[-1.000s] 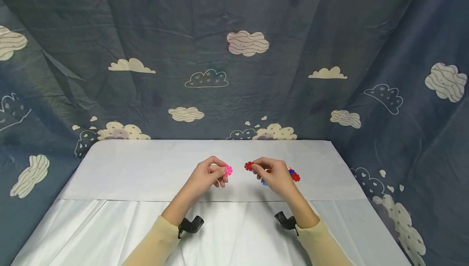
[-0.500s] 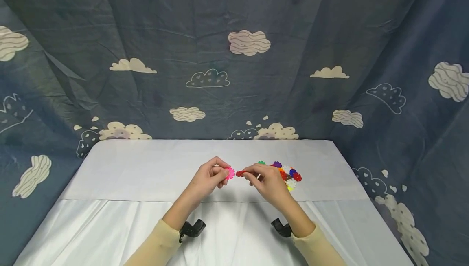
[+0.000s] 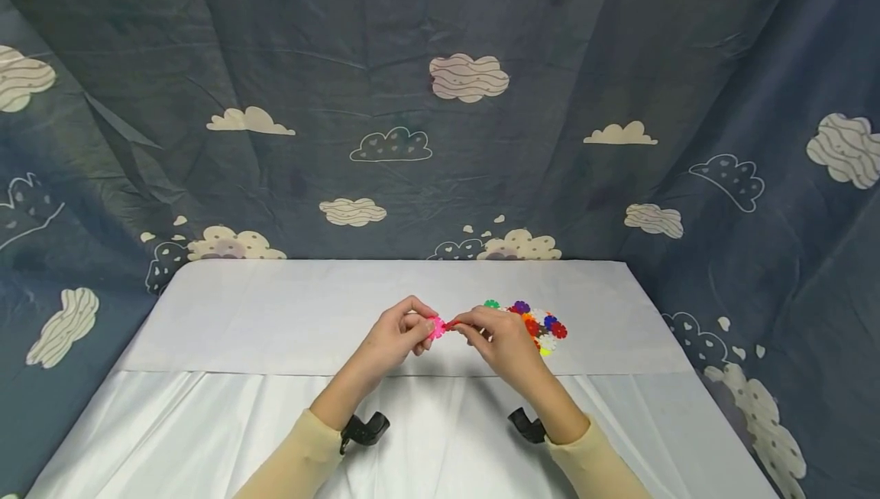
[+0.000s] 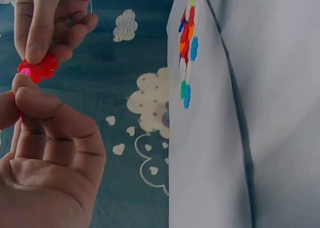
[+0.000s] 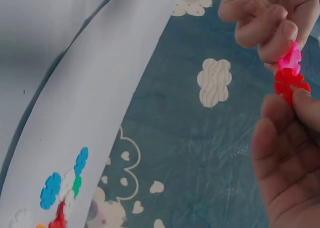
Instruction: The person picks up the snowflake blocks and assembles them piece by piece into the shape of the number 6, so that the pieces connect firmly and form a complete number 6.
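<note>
My left hand (image 3: 401,331) pinches a pink flower-shaped plastic disc (image 3: 438,327) between thumb and fingers above the white table. Facing it, my right hand (image 3: 496,332) pinches a red flower-shaped disc (image 5: 290,84) by its edge. In the right wrist view the notched rims of the pink disc (image 5: 291,59) and the red one meet, the two set at an angle to each other. Seen from the left wrist, the red disc (image 4: 42,69) shows broadly, while the pink one is mostly hidden behind the fingertips.
A loose pile of flower discs (image 3: 532,327) in several colours lies on the white table (image 3: 275,315), just beyond and right of my right hand. A dark cloth (image 3: 385,40) with printed clouds hangs behind and at both sides.
My right hand has brought the red disc down and left to the pink one, turning it edge-on. The left hand has shifted slightly right, and the pile has come into view.
</note>
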The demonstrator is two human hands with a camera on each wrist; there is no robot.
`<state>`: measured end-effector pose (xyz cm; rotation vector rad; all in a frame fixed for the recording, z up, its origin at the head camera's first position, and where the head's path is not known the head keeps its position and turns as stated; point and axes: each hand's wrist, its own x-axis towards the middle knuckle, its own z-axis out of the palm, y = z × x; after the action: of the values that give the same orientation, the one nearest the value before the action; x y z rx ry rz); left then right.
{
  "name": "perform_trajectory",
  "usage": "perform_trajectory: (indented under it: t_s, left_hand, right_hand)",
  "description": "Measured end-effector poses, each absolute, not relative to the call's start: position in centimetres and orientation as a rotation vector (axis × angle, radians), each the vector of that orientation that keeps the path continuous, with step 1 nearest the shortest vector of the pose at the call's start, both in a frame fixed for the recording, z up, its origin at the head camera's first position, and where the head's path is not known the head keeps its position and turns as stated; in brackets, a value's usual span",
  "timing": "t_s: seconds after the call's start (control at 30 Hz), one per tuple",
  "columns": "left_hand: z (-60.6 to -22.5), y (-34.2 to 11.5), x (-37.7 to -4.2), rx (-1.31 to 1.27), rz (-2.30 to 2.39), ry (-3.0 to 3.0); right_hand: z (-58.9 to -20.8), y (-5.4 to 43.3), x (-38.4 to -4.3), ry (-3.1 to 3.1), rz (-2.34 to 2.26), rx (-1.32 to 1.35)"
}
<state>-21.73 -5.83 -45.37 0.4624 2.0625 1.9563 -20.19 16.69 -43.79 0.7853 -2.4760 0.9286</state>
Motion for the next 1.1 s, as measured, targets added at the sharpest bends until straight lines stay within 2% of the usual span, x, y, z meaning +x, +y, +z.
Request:
perform_trajectory:
  t_s: [0.43, 1.1]
  left_hand:
    - [-46.9, -5.4, -21.3, 0.46, 1.962, 2.024]
    - [-48.8, -5.6, -21.2, 0.604, 1.561, 2.275]
  right_hand:
    - [-44.9, 16.3, -19.9, -2.284, 0.638, 0.974]
    - [-47.5, 16.2, -21.3, -2.319, 0.735, 1.088]
